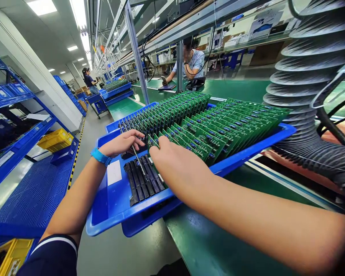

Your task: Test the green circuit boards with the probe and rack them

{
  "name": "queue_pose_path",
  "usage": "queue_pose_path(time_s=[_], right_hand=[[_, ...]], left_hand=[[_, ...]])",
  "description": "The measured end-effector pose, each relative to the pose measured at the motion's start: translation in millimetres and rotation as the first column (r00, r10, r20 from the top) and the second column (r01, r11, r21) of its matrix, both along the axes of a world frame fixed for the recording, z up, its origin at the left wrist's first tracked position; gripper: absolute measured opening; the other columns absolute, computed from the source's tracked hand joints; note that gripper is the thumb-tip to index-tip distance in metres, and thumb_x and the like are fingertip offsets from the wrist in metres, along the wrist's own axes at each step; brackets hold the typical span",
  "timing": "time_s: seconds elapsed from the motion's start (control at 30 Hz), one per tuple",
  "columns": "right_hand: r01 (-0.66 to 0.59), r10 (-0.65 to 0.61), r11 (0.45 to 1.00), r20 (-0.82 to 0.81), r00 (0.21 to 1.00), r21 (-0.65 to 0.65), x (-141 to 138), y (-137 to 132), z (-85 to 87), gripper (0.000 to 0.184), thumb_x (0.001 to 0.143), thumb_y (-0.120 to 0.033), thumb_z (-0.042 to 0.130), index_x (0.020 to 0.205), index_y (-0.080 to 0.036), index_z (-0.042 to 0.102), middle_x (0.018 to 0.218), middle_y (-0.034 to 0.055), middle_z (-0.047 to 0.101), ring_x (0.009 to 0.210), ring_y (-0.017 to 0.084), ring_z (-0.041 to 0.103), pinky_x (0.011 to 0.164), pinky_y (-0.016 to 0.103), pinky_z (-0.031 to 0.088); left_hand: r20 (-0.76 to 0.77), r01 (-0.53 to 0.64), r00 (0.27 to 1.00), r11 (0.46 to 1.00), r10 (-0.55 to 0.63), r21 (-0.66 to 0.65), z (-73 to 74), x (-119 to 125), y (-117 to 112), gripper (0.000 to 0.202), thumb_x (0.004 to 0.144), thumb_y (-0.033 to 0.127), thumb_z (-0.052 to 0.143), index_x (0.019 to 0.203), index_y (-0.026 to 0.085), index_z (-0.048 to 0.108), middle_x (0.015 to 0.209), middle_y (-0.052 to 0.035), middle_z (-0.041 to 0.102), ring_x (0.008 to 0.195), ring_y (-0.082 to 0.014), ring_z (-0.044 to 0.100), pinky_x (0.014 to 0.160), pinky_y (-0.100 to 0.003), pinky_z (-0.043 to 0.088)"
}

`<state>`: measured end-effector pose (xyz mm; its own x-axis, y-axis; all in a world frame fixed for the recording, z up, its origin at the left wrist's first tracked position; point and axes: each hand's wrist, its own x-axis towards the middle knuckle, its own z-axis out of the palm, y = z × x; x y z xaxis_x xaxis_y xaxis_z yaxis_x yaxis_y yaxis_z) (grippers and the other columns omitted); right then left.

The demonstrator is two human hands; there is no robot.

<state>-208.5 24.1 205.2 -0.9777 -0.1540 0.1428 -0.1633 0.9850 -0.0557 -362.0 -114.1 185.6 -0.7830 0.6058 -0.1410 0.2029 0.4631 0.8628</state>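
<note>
My left hand (122, 142), with a blue wristband (101, 156), sits over the near end of a blue plastic tray (103, 203). A thin metal tool (138, 161) runs down from under its fingers toward several black strip components (142, 180) lying in the tray. My right hand (175, 161) rests on the front rows of green circuit boards (201, 130), which stand tilted in close rows across the tray. Its fingertips touch the nearest boards, and I cannot tell whether they grip one.
A green workbench (207, 237) carries the tray, and a ribbed black duct (304, 88) rises at the right. Blue shelving (17, 99) and a yellow bin (56, 140) stand left. A seated person (191, 63) works across the bench, and another person (89, 80) stands farther off.
</note>
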Motion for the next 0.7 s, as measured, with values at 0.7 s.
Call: queue_pose_path(time_s=[0.7], right_hand=[[0.420,-0.389,0.906,-0.485,0.783,-0.049,19,72,75.2,0.025,0.087,-0.031,0.056,0.094,-0.010,0.066,0.088,0.0164,0.069,0.086,0.028,0.065,0.059,0.033,0.035]], left_hand=[[-0.319,-0.069,0.893,0.798,0.317,0.598,52.4,27,45,0.038,0.097,0.050,0.039,0.129,0.029,0.040,0.124,-0.0035,0.051,0.105,-0.0208,0.057,0.082,-0.029,0.048]])
